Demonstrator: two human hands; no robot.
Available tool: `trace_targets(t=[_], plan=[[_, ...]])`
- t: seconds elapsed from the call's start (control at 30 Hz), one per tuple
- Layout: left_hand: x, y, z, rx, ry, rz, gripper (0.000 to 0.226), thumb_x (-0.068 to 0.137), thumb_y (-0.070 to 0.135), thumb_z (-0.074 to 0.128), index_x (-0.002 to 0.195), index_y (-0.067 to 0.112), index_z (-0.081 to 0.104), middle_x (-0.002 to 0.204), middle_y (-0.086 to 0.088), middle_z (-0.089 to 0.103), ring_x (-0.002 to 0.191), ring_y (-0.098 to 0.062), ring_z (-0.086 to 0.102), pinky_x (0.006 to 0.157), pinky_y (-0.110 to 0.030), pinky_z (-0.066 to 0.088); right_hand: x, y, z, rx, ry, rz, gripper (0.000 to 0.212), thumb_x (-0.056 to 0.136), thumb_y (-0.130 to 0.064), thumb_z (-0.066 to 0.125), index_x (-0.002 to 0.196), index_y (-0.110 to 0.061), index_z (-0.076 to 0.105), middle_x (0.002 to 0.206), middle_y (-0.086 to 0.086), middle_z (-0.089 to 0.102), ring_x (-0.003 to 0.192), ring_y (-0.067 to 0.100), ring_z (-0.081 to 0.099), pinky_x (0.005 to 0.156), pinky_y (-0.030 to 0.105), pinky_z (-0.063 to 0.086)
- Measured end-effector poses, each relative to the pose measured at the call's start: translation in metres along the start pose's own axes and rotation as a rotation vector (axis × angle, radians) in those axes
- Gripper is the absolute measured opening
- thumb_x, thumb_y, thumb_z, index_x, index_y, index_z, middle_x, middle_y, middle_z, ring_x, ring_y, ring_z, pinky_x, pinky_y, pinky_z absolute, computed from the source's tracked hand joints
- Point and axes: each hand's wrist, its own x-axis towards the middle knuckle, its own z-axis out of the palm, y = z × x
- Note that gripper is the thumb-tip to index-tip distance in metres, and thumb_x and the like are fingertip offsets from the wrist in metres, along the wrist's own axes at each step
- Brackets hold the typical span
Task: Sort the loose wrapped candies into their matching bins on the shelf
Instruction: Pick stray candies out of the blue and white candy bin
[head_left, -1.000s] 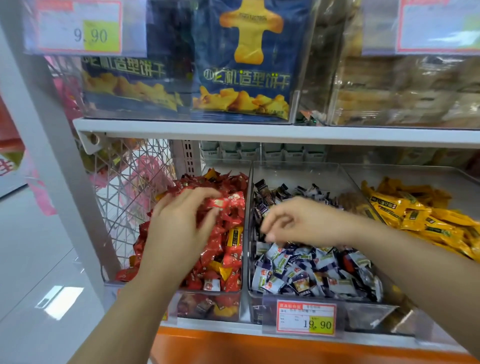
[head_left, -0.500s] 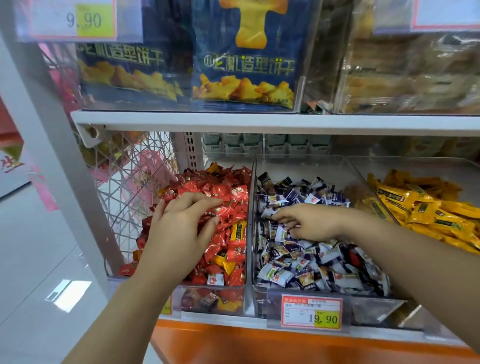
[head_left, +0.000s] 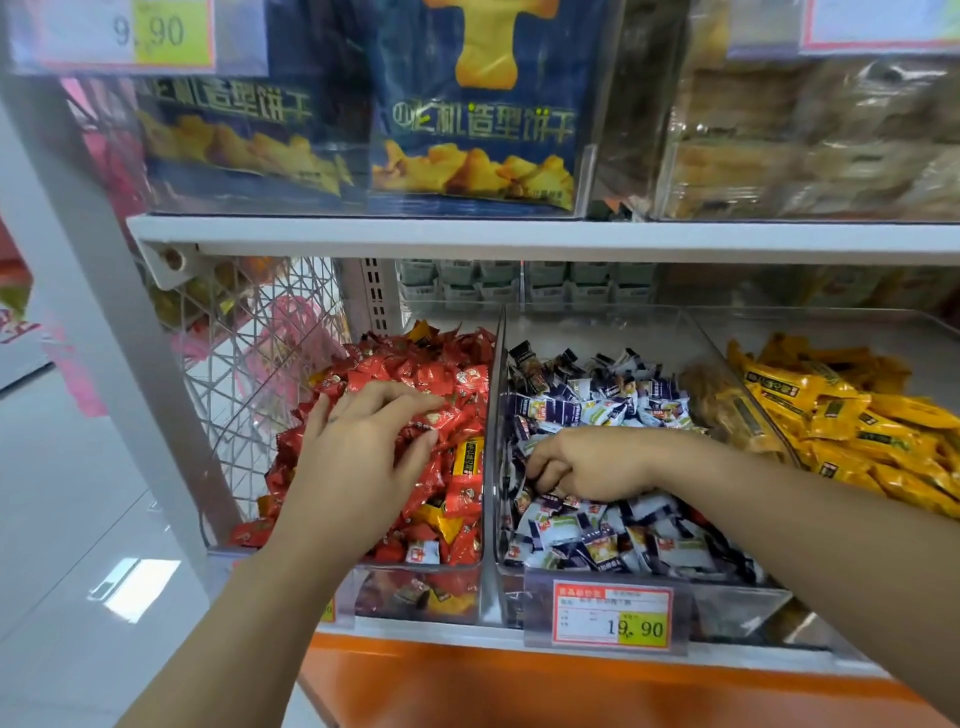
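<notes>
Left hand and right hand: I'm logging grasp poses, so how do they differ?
The left hand lies on the red candies, the right hand on the blue-and-white candies. The left hand's fingers are spread and nearly straight; the right hand's curl down into the pile. Both are palm down.

At the left edge of the white shelf (head_left: 415, 635), red foil-wrapped candies (head_left: 415, 371) are heaping a clear plastic bin (head_left: 422, 567); blue-and-white wrapped candies (head_left: 597, 402) are filling the neighbouring bin (head_left: 737, 610).

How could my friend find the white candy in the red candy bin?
Find the left clear bin, heaped with red candies. At its front edge, nearer than the left hand, lies the white candy, pale where its neighbours are red or gold.
</notes>
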Motion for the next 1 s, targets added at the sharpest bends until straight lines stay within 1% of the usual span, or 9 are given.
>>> trace_targets(t=[0.07,0.13,0.3,0.43,0.53,0.7,0.83,0.9,1.0], plan=[[0.000,0.000,0.001,0.004,0.000,0.002,0.030,0.089,0.024,0.063,0.117,0.031,0.064,0.115,0.008,0.058,0.113,-0.019,0.053,0.111,-0.058,0.021,0.002,0.001,-0.001,0.017,0.014,0.001,0.047,0.090,0.003,0.043,0.133,-0.016,0.049,0.129,-0.001,0.060,0.113,0.016,0.057,0.096,0.033,0.048],[0.000,0.000,0.001,0.005,-0.003,0.003,0.030,0.089,0.025,0.062,0.117,0.031,0.064,0.115,0.009,0.057,0.113,-0.019,0.053,0.111,-0.058,0.021,0.003,-0.001,-0.002,0.010,0.023,-0.006,0.041,0.091,-0.005,0.054,0.131,-0.013,0.051,0.125,0.000,0.062,0.109,0.014,0.058,0.094,0.026,0.046],[0.000,0.001,0.001,0.005,-0.008,0.000,0.030,0.089,0.025,0.062,0.119,0.031,0.063,0.116,0.009,0.056,0.116,-0.019,0.051,0.114,-0.055,0.017,0.000,-0.011,-0.006,-0.044,-0.084,0.004,0.056,0.083,-0.032,0.070,0.132,-0.013,0.049,0.126,0.000,0.060,0.109,0.017,0.058,0.098,0.031,0.045],[0.000,0.001,0.001,-0.002,-0.008,-0.005,0.030,0.089,0.025,0.062,0.118,0.031,0.064,0.116,0.009,0.056,0.116,-0.018,0.050,0.115,-0.053,0.015,-0.002,-0.019,-0.003,-0.098,-0.129,0.000,0.055,0.085,-0.034,0.068,0.130,-0.009,0.050,0.110,-0.005,0.063,0.091,0.014,0.057,0.073,0.021,0.045],[0.000,0.002,0.001,-0.001,-0.010,-0.002,0.030,0.089,0.025,0.061,0.119,0.031,0.063,0.116,0.010,0.056,0.116,-0.018,0.050,0.115,-0.053,0.015,-0.003,-0.020,0.001,-0.102,-0.101,0.013,0.056,0.085,-0.031,0.068,0.132,-0.007,0.049,0.116,0.001,0.063,0.099,0.019,0.060,0.080,0.027,0.047],[0.000,0.003,0.001,-0.004,-0.005,0.001,0.030,0.089,0.025,0.062,0.119,0.032,0.063,0.115,0.012,0.055,0.116,-0.017,0.049,0.115,-0.052,0.014,-0.011,-0.020,0.000,-0.014,0.033,0.013,0.049,0.079,-0.025,0.075,0.122,-0.008,0.058,0.107,-0.001,0.063,0.086,0.012,0.055,0.062,0.014,0.041],[0.000,0.004,0.002,-0.017,-0.002,0.006,0.031,0.089,0.026,0.062,0.118,0.032,0.063,0.114,0.014,0.054,0.115,-0.016,0.050,0.115,-0.051,0.012,-0.024,-0.016,-0.006,0.068,0.205,0.016,0.023,0.074,-0.020,0.080,0.089,-0.022,0.062,0.092,0.005,0.068,0.070,0.017,0.060,0.059,0.029,0.052],[0.000,0.005,0.002,-0.021,0.000,0.011,0.031,0.088,0.026,0.063,0.118,0.032,0.063,0.114,0.015,0.054,0.115,-0.016,0.050,0.115,-0.051,0.011,-0.035,-0.013,-0.013,0.041,0.307,-0.003,0.025,0.071,-0.024,0.082,0.074,-0.027,0.056,0.078,-0.006,0.063,0.066,0.008,0.058,0.060,0.023,0.049],[-0.002,0.008,0.001,-0.015,-0.004,0.018,0.031,0.089,0.028,0.062,0.119,0.033,0.062,0.116,0.015,0.053,0.117,-0.015,0.049,0.115,-0.050,0.010,-0.048,-0.008,-0.022,0.064,0.426,-0.035,0.025,0.070,-0.027,0.082,0.071,-0.023,0.057,0.074,-0.010,0.059,0.068,0.006,0.057,0.062,0.019,0.047]])
